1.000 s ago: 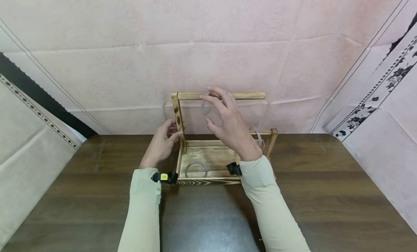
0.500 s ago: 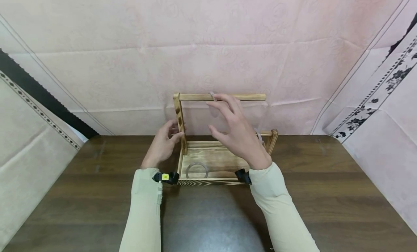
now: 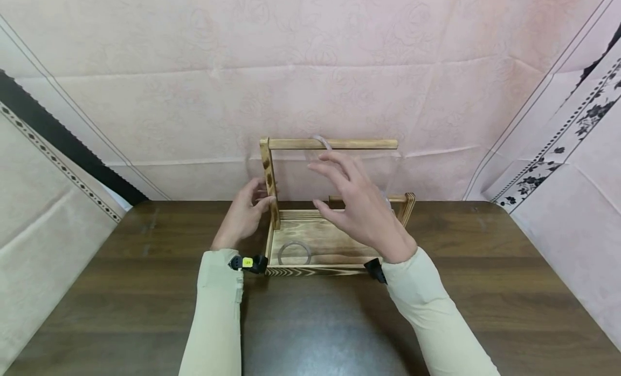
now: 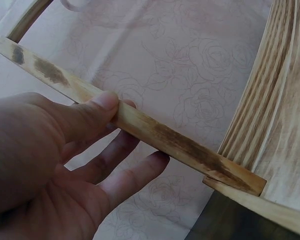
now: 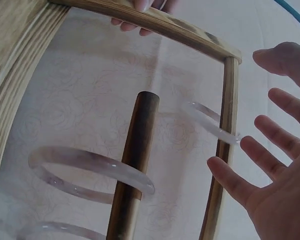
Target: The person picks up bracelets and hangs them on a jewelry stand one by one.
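My left hand (image 3: 242,214) pinches the wooden upright (image 3: 269,168) of a jewelry rack; in the left wrist view its thumb (image 4: 107,100) lies on the post's face with fingers behind. A pale translucent bangle (image 3: 322,142) hangs on the rack's top bar (image 3: 364,144). Just below and right of it my right hand (image 3: 364,214) is held with fingers spread and nothing in them. The right wrist view has the fingertips right beside the hanging bangle (image 5: 205,124). Another bangle (image 5: 95,161) circles the lower bar (image 5: 142,120), with part of a further bangle (image 5: 60,226) below.
The rack's wooden tray base (image 3: 335,267) stands on the brown table (image 3: 170,295), near its back edge. One more bangle (image 3: 294,243) lies in the tray. Patterned pale cloth (image 3: 310,68) rises behind the rack.
My right hand has let go of the bangle and drawn back down and to the right; the bangle now hangs on the top bar. My left hand stays on the upright.
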Tool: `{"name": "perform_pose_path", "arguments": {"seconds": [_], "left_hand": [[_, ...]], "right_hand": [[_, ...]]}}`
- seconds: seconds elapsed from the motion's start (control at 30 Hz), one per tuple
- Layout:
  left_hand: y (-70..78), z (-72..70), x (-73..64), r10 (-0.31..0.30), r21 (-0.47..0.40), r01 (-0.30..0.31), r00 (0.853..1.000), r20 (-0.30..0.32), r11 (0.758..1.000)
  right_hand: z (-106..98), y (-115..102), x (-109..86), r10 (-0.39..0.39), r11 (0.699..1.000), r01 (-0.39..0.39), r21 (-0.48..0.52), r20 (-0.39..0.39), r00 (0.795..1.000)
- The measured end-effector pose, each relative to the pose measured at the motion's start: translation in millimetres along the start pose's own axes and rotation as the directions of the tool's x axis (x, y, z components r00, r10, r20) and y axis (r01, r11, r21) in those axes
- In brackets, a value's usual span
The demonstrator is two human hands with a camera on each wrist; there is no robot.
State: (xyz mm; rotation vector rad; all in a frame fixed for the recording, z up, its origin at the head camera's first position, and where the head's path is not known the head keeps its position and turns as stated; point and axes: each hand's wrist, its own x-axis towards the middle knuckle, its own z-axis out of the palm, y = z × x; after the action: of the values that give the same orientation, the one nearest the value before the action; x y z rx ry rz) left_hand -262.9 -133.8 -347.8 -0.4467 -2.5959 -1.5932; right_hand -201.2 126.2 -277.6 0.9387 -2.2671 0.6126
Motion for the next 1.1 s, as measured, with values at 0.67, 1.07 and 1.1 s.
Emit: {"name": "perform_pose_path", "arguments": {"seconds": [0.67, 1.07, 1.1], "left_hand": [[1.4, 0.4, -0.4, -0.014, 0.006, 0.014, 1.0, -0.005, 1.0], [0.8, 0.5, 0.1, -0.011, 0.004, 0.011, 1.0, 0.0, 1.0], [0.7, 0.5, 0.0, -0.011, 0.004, 0.011, 1.0, -0.001, 1.0]], "right_hand": [[9.4, -5.7, -10.2, -0.059, 0.993, 0.084, -0.084, 0.271, 0.961], [20.6, -9.4, -12.1, -0.079, 0.987, 0.124, -0.101, 0.367, 0.927], [21.5, -9.4, -12.1, -0.08, 0.987, 0.128, -0.101, 0.378, 0.922]]}}
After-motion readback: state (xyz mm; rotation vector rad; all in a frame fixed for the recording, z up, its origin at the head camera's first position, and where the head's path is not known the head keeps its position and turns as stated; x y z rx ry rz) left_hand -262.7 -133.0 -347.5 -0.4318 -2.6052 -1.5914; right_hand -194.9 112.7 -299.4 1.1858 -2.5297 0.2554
